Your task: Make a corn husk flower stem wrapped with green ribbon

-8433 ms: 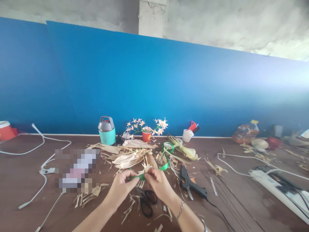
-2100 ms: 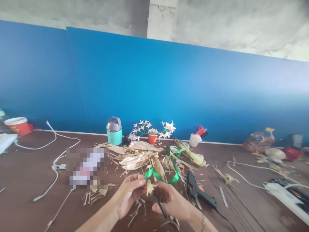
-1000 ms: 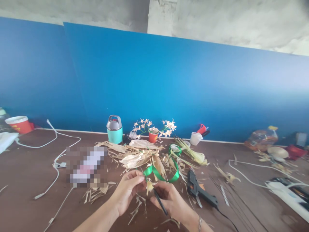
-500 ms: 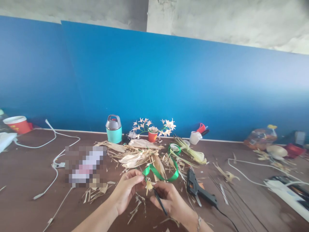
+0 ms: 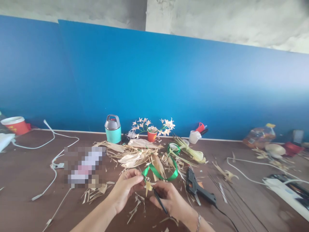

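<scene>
A small pale-yellow husk flower [image 5: 148, 187] sits between my two hands. The fingers of my left hand [image 5: 126, 187] are pinched together just left of it, on its green-wrapped stem. From those fingertips a green ribbon [image 5: 172, 174] loops to the right and back across the table to its roll [image 5: 174, 148]. My right hand [image 5: 170, 199] is closed round a slim black tool [image 5: 160, 200] like tweezers, whose far end lies beside the flower. Its exact tip is too small to make out.
Dried corn husks [image 5: 135, 158] lie heaped ahead of my hands. A black glue gun [image 5: 200, 189] rests at the right, near thin wires [image 5: 238, 201]. Behind stand a red cup [image 5: 152, 136] with husk flowers and a turquoise flask [image 5: 113, 134]. A white cable [image 5: 56, 174] runs at left.
The view has shifted very slightly, so the table things sit a little further left. Both hands keep their hold in nearly the same place.
</scene>
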Demonstrator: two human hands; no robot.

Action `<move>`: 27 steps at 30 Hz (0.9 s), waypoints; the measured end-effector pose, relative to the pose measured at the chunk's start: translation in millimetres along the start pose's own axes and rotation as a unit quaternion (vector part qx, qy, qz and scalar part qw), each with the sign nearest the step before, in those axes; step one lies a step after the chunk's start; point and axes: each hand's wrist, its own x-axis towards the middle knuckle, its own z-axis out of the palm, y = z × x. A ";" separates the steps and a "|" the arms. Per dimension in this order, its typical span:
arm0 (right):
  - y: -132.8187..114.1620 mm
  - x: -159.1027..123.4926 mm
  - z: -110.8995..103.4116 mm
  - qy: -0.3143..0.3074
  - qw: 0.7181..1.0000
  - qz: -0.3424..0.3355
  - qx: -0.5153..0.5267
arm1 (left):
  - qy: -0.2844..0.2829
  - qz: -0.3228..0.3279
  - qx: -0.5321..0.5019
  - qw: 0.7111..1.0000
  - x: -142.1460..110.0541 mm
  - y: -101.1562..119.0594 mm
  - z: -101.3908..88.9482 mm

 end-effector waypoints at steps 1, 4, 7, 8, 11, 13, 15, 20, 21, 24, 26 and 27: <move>0.6 0.2 -0.1 -0.004 1.000 0.000 0.003 | -0.001 0.000 0.001 1.000 0.0 -0.1 -0.2; 4.2 1.3 -1.2 -0.006 1.000 -0.003 -0.008 | -0.007 0.000 0.000 1.000 -0.1 -0.6 -0.9; 7.8 2.2 -2.6 -0.003 1.000 -0.010 -0.027 | -0.008 -0.006 -0.006 1.000 -0.5 -0.6 -0.9; 8.4 2.2 -2.8 -0.001 0.999 -0.012 -0.035 | -0.006 -0.009 -0.008 1.000 -0.6 -0.6 -0.8; 8.6 1.6 -2.8 0.017 0.997 -0.020 -0.073 | -0.007 -0.011 -0.011 1.000 -0.5 -0.8 -0.4; 7.8 1.6 -2.3 0.024 0.995 -0.033 -0.092 | -0.015 -0.010 -0.010 1.000 -0.2 -1.1 0.0; 6.8 2.2 -1.6 0.019 0.994 -0.044 -0.095 | -0.021 -0.011 -0.007 1.000 0.2 -1.3 0.5; 6.1 3.3 -1.4 -0.003 0.997 -0.048 -0.055 | -0.011 -0.015 0.001 1.000 0.1 -0.5 1.2; 6.2 2.9 -1.8 -0.005 0.998 -0.045 -0.051 | -0.012 -0.016 0.001 1.000 -0.1 -0.3 1.2; 5.8 1.1 -3.5 0.000 0.998 -0.031 -0.063 | -0.014 -0.016 0.002 1.000 -0.2 0.0 1.0; 4.4 0.3 -4.5 0.009 0.996 -0.029 -0.084 | -0.013 -0.017 0.005 1.000 -0.1 0.2 1.1; 3.4 0.2 -4.7 0.014 0.995 -0.032 -0.095 | -0.012 -0.017 0.006 1.000 0.0 0.4 1.3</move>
